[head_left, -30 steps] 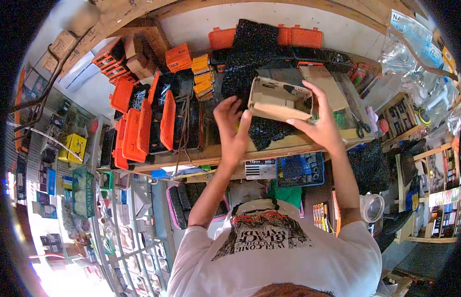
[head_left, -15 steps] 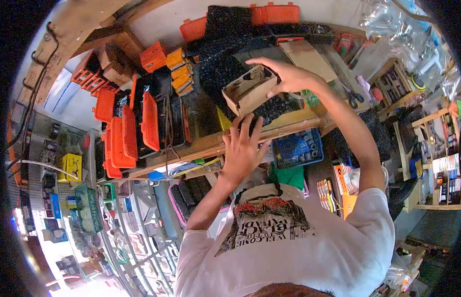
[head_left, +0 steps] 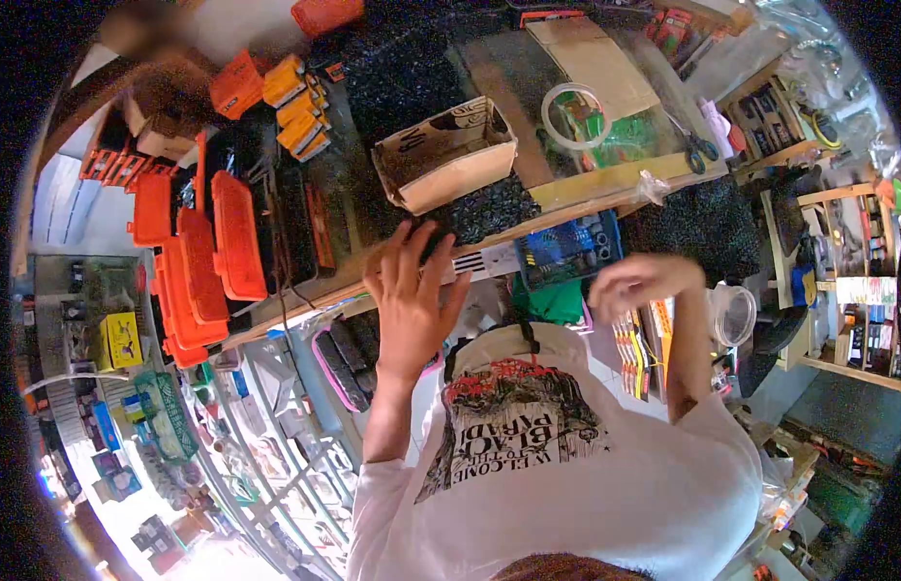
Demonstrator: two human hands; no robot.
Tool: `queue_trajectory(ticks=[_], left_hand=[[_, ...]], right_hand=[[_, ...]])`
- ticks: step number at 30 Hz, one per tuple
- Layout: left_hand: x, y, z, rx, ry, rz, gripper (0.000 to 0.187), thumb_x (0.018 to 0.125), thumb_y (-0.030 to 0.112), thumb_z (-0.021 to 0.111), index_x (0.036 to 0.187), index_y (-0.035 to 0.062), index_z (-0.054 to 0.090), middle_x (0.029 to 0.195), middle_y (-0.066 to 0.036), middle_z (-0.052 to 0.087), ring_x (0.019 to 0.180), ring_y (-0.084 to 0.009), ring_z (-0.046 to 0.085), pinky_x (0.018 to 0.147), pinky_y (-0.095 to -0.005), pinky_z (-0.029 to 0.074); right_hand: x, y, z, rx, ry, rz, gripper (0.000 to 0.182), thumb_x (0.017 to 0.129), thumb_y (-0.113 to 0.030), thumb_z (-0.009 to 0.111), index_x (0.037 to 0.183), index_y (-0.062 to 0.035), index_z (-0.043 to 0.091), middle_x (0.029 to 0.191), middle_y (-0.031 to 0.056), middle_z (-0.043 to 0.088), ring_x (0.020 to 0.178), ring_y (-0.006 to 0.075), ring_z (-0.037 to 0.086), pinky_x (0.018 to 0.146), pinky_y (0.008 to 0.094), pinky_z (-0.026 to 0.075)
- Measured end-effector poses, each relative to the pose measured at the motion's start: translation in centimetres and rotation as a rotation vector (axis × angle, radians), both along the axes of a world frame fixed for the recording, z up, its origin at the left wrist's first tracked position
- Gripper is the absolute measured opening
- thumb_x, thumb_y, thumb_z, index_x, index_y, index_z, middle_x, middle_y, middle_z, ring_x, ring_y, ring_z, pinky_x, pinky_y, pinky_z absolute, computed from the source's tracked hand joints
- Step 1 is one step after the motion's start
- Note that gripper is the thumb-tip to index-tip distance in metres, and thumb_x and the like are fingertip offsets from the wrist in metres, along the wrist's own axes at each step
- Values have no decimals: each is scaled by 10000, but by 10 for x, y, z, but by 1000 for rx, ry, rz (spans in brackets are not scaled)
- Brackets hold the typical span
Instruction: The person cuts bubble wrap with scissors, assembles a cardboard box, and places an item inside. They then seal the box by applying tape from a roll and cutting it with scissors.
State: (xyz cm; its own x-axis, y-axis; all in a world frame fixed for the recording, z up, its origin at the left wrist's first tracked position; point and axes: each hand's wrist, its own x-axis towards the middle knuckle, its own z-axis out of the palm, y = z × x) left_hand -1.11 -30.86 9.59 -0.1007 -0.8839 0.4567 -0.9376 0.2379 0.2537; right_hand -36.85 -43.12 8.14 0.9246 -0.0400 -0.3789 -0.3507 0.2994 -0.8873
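Cardboard box (head_left: pixel 448 155) sits open-topped on the bench (head_left: pixel 605 179) in the head view, tilted a little, its long pale side wall facing you and its bottom resting partly on a black textured mat (head_left: pixel 489 208). Neither hand has it. Your left hand (head_left: pixel 412 290) lies at about 7 o'clock from the box, fingers (head_left: pixel 436 257) spread wide and empty, the tips touching the bench's front edge and the mat's corner. Your right hand (head_left: pixel 639 281) hangs below the bench at about 4 o'clock from the box, blurred; you cannot tell how far it is open, and nothing shows in it.

Judged from its thin printed walls, the box looks light, fairly stiff at the corners and soft along the long sides, so take it at the two short ends or under the base, not by the rim. Its contents are hidden.

Room is tight at 9 o'clock, where orange cases (head_left: pixel 232 237) stand close by. At 2 o'clock a clear tape ring (head_left: pixel 574 111) lies near, scissors (head_left: pixel 700 150) beyond it. The bench edge runs just below the box; open room lies toward you.
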Motion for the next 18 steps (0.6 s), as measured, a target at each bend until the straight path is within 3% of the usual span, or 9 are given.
queue_trajectory(ticks=[1,2,3,5,8,11,13,15,18], left_hand=[[-4,7,-2,37,54,46,473,839,264,766,1268,115,635,1425,-113,520,1376,-343,418,1078,-514,289],[-7,15,-6,26,122,36,472,833,255,768,1265,118,637,1432,-118,513,1378,-351,412,1079,-516,289],[-10,22,-10,14,189,24,471,828,246,770,1262,120,639,1439,-123,507,1381,-358,407,1080,-519,288],[-18,35,-24,3,302,-2,448,808,212,774,1235,140,661,1449,-138,494,1391,-385,390,1084,-529,286],[-28,42,-20,99,264,-56,418,806,209,777,1209,153,679,1442,-136,499,1400,-379,385,1088,-533,287],[-30,47,-26,168,239,-47,419,801,200,783,1205,155,684,1440,-133,497,1401,-379,388,1092,-536,297],[-29,51,-26,196,234,-45,420,801,191,783,1207,152,682,1439,-132,497,1396,-381,393,1091,-535,304],[-28,54,-25,213,241,-45,418,802,179,782,1207,150,680,1435,-132,499,1391,-385,398,1090,-534,311],[-32,56,-25,221,259,19,404,808,159,775,1199,142,676,1423,-137,507,1381,-391,407,1093,-531,314]], right_hand=[[-9,6,-45,93,239,-180,487,992,-359,648,1306,0,554,1103,114,702,980,176,687,806,313,539],[-11,5,-79,-91,338,-268,509,991,-475,608,1268,-49,579,1080,117,704,936,181,692,761,309,539],[-28,6,-151,-158,520,-434,518,963,-549,608,1198,-87,611,1074,110,704,907,185,696,730,318,538],[-61,2,-280,-443,695,-618,532,924,-559,639,1186,-97,622,1111,121,703,969,247,692,790,376,535],[-103,-5,-439,-1049,853,-570,555,865,-574,687,1169,-111,639,1166,137,702,1061,338,685,879,464,530],[-62,-22,-393,-1028,1190,-317,630,810,-605,713,1222,-133,639,1296,160,651,1258,395,571,995,583,443],[-40,-16,-385,-1156,1185,-368,722,782,-618,731,1314,-149,595,1379,156,595,1354,400,469,1034,643,376],[-11,-22,-350,-1063,1238,-352,914,770,-593,747,1498,-139,434,1491,192,486,1467,412,301,1075,715,274],[3,-22,-338,-976,1270,-245,887,792,-551,739,1483,-84,438,1464,240,493,1469,403,302,1097,711,257]])
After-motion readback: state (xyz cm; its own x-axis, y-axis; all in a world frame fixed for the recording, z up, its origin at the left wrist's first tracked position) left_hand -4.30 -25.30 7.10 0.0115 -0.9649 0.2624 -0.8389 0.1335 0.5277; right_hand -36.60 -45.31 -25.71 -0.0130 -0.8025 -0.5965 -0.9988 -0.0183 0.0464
